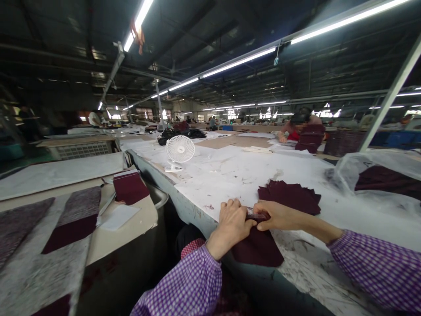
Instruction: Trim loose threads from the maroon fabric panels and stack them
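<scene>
A stack of dark maroon fabric pieces [258, 250] lies at the near edge of the white-covered table, one corner reaching over the edge. My left hand [230, 222] presses on its far left part with bent fingers and grips the edge. From the right, my right hand [278, 216] pinches the same fabric between thumb and fingers, where the edge looks bent up or folded. The two thumbs almost meet. Just beyond my right hand, a fanned pile of maroon fabric pieces [289, 196] lies flat on the table. The fingertips are partly hidden.
A small white fan [180, 149] stands on the table [223, 164]. At right is a clear plastic bag [348, 175] with maroon fabric. A lower side surface [144, 213] at left holds maroon fabric and paper. A co-worker [304, 125] handles maroon cloth across the table.
</scene>
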A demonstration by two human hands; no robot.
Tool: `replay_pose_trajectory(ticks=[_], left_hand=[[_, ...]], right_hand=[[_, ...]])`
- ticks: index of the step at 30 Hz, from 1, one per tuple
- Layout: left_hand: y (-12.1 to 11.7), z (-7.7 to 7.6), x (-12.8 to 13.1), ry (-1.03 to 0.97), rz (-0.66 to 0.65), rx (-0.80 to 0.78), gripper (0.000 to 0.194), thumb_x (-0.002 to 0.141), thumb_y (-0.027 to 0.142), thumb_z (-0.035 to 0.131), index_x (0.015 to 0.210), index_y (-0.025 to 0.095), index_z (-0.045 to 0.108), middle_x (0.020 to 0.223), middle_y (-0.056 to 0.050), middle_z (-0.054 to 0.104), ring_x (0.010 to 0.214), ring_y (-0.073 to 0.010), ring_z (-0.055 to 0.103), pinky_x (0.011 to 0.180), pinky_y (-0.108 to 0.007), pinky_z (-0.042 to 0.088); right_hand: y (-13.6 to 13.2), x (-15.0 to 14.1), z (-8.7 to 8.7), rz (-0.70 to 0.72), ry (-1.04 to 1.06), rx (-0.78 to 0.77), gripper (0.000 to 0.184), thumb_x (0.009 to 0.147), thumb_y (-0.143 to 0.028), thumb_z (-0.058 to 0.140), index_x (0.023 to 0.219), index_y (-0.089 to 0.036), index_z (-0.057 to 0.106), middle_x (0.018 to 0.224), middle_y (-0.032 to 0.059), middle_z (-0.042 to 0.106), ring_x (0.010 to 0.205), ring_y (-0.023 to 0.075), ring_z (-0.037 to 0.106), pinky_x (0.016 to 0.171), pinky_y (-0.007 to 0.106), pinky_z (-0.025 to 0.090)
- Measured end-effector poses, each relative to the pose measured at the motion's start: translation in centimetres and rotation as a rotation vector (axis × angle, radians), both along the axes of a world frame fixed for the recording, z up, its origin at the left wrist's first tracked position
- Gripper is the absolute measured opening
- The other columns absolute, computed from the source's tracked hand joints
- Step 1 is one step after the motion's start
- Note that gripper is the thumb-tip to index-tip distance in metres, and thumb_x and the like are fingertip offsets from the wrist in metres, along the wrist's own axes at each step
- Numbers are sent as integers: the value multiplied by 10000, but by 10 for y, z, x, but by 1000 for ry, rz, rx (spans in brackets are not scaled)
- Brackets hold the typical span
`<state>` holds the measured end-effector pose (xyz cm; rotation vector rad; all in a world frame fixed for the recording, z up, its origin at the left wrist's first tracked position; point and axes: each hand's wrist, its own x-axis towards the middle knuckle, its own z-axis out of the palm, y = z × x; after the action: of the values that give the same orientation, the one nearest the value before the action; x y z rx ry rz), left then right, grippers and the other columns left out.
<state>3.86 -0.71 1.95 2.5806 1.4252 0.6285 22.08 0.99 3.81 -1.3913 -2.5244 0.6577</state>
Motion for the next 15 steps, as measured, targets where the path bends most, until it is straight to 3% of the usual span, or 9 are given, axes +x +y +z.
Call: replay_pose_trajectory(ticks=[4, 9, 15], left_hand=[[7, 4, -10, -22, -4, -39, 282, 815, 444, 582, 898, 184, 651, 969, -71, 640, 1011, -277, 514, 874, -457, 378], [15, 12, -17, -96, 2, -93, 303, 809, 373, 609, 1043, 182, 628, 988, -47, 672, 995, -240, 554, 902, -404, 387], [23, -10, 10, -104, -61, -51, 177, 831, 193, 559, 928, 201, 707, 935, -40, 679, 925, -209, 594, 822, -305, 445]], right_hand=[[0, 1, 2, -7, -34, 4, 183, 707, -315, 608, 712, -172, 494, 671, -27, 470, 628, 120, 420, 538, 233, 289], [6, 1, 2, 33, -29, -50, 189, 741, -342, 582, 710, -169, 514, 633, -39, 453, 595, 110, 409, 512, 228, 262], [12, 16, 3, 6, -57, 60, 158, 769, -323, 559, 774, -168, 586, 638, -23, 546, 593, 123, 478, 529, 228, 319]])
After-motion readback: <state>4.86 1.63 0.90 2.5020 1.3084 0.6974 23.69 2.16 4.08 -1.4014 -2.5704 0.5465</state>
